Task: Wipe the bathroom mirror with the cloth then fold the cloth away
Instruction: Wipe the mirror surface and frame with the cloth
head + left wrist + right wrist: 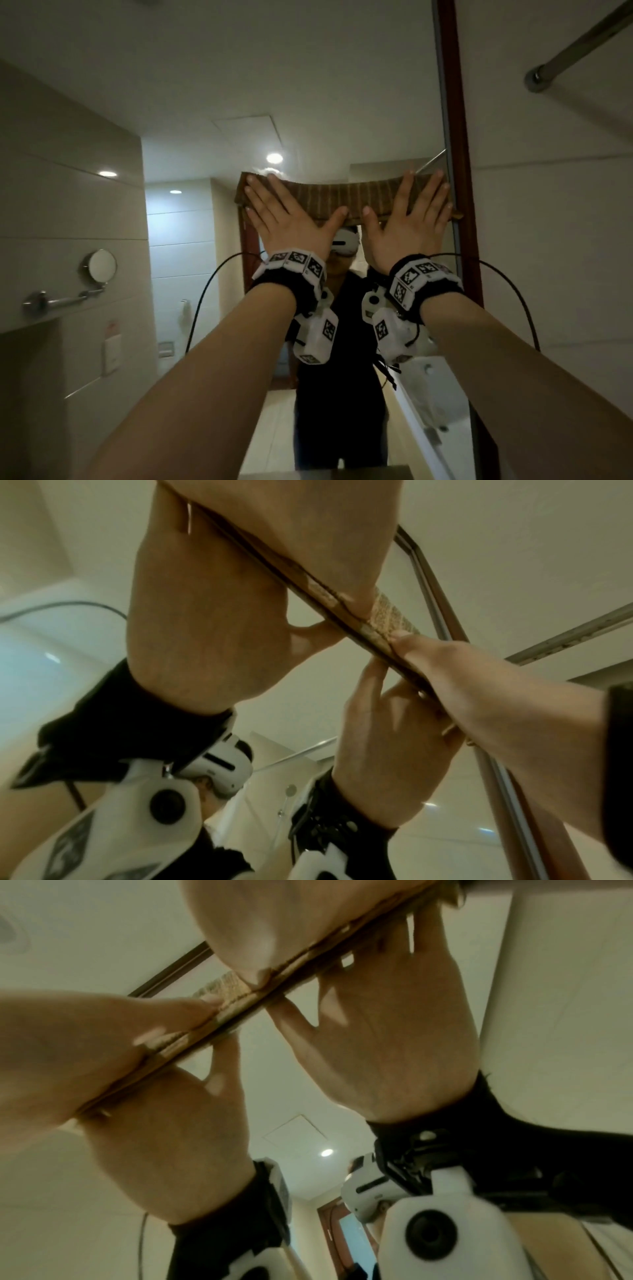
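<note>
Both hands flat w/ fingers spread straight, pressing the cloth (346, 198) against the mirror (308, 102) near its right frame: left hand (291, 219) on the left end, right hand (407, 219) on the right, prob. to spread pressure evenly for wiping. Nothing gripped.

head: faces mirror (205, 85) | wrists: close, upward | shared: cloth (342, 198)

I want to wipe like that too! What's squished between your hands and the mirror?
The brown striped cloth. Left hand and right hand press it flat against the mirror; the head view shows it best.
</note>
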### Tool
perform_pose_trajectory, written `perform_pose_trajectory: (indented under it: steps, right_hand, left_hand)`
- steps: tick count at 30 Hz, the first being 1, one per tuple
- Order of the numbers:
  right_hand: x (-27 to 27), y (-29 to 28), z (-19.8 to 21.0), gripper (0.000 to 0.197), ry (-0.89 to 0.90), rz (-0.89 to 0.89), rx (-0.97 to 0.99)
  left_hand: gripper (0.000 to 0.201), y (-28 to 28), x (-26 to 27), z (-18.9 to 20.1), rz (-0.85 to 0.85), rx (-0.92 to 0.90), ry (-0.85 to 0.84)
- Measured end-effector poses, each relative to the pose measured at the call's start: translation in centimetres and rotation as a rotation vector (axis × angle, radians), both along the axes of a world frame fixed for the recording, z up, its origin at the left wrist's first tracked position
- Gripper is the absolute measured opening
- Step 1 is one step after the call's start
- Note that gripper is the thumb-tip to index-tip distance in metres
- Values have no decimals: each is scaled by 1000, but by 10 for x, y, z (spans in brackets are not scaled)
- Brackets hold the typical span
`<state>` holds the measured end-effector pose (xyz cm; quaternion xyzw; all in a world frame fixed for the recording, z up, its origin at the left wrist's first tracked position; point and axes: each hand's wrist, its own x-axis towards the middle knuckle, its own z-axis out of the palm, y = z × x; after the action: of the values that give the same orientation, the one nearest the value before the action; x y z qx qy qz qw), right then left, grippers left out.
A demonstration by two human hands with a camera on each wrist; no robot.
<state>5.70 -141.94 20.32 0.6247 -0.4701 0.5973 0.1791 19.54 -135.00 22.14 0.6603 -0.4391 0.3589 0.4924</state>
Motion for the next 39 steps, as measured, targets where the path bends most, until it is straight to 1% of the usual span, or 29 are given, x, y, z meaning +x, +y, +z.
perform_pose_trajectory:
  steps: [3,6,8,10,13,16,18,19,21,24,26,28,30,33,35,37,39]
  right_hand:
    - [-2,1,-29,86,-17,-3,-12]
    - [-8,2,-61,85,21,7,-9]
    - [-11,3,-87,86,38,22,16]
    - [-12,6,-120,86,30,38,31]
    - [-10,9,-182,87,22,49,74]
    - [-10,13,-248,89,49,39,180]
    - [-9,14,-277,89,66,42,234]
    - [-7,13,-284,89,62,46,252]
    - [-3,12,-283,89,33,51,259]
    - [-2,15,-257,88,26,75,217]
    - [-5,14,-223,87,84,82,153]
    - [-12,10,-175,86,113,61,84]
    - [-19,4,-121,85,101,43,41]
    - [-24,-8,-43,84,134,41,19]
    - [-26,-13,3,84,144,32,-29]
    - [-28,-14,34,86,162,39,-52]
    - [-30,-13,44,86,183,49,-53]
  left_hand:
    - [125,-1,-9,-32,-10,4,28]
    - [124,-3,-14,-72,-1,-11,66]
    - [124,-3,-18,-100,6,11,98]
    - [124,-1,-24,-133,-3,40,146]
    - [123,5,-29,-194,-12,94,213]
    - [122,13,-25,-249,2,199,202]
    - [124,13,-18,-269,18,255,168]
    - [125,12,-14,-273,19,261,150]
    - [126,8,-10,-274,11,241,134]
    - [126,6,-14,-260,-39,229,165]
    - [124,7,-15,-232,-50,192,170]
    - [123,7,-12,-183,-35,178,103]
    - [123,4,-7,-118,-27,185,-25]
    - [123,-5,-8,-20,1,166,-224]
    - [121,-11,-13,22,29,188,-292]
    - [117,-16,-15,40,55,185,-324]
    - [113,-16,-15,39,57,166,-347]
